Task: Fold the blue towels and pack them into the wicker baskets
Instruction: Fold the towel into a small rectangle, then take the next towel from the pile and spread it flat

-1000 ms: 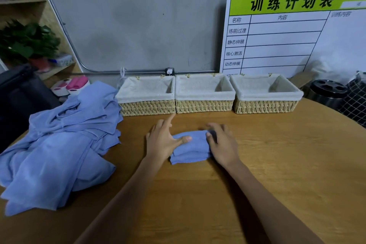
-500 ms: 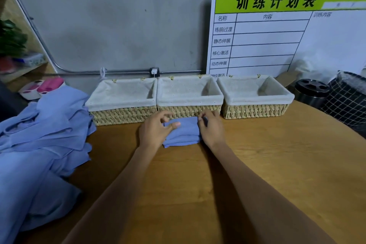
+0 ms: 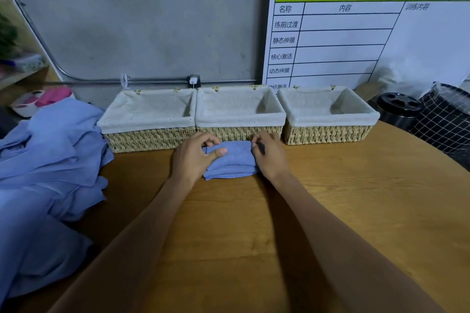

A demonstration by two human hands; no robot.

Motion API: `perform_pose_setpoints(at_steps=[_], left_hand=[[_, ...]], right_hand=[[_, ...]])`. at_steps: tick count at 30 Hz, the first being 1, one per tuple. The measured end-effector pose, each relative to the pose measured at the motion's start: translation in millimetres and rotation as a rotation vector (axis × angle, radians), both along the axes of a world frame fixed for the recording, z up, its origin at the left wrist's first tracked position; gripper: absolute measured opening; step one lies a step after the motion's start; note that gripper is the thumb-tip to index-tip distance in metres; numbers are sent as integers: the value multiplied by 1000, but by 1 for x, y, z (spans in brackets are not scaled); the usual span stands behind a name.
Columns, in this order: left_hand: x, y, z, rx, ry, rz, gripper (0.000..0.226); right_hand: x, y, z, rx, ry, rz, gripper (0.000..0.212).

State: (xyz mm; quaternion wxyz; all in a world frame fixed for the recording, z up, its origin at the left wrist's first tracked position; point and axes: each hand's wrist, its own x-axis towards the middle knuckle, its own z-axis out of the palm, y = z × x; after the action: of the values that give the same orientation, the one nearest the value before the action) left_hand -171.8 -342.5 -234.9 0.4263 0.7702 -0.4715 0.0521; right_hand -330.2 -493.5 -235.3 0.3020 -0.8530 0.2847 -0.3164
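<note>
The towel [image 3: 232,159] is folded into a small thick pad and sits on the counter [image 3: 356,198], right against the front of the middle basket [image 3: 240,112]. Left hand [image 3: 194,157] takes its nine o'clock end, thumb laid over the top and fingers curled behind the far edge: a pinching grip. Right hand [image 3: 269,155] has the three o'clock end, fingers curled round the edge, and something dark shows at the fingertips; I can't tell what. The pad's long axis runs nine to three, squarely between the hands, so neither hand is the nearer. The middle basket lies at twelve o'clock from the towel, just beyond it, looks empty, and its long side runs the same way as the pad. So the call, as I read it, is up over the rim and down, no turning needed. The left basket [image 3: 150,114] and right basket [image 3: 328,112] flank it, both showing only their liners. At nine o'clock, the pile [image 3: 50,150] of unfolded blue towels waits.
</note>
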Motion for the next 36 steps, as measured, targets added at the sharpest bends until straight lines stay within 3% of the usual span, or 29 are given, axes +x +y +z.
perform_pose_setpoints(at_steps=[7,12,14,16,18,21,25,29,32,36], left_hand=[[-2,3,5,66,-42,19,20],[-20,9,40,307,-218,13,15],[-22,24,62,317,-275,23,15],[-18,51,84,252,-238,56,14],[-9,86,102,262,-193,101,14],[12,143,126,300,-188,165,12],[50,215,146,293,-224,307,15],[87,267,141,438,-132,433,7],[100,284,129,554,-135,401,37],[115,288,110,462,-241,393,23]], right_hand=[[-1,2,-5,-3,-19,-41,10],[-3,8,26,33,239,-61,20],[-13,10,47,-110,281,-132,22],[-23,18,66,-296,158,-187,13],[-24,36,80,-323,81,-108,7],[-1,74,86,-217,122,65,5],[44,137,89,-105,107,259,13],[91,189,94,-55,126,392,10],[123,217,96,-51,116,463,8],[162,240,92,-13,108,566,30]])
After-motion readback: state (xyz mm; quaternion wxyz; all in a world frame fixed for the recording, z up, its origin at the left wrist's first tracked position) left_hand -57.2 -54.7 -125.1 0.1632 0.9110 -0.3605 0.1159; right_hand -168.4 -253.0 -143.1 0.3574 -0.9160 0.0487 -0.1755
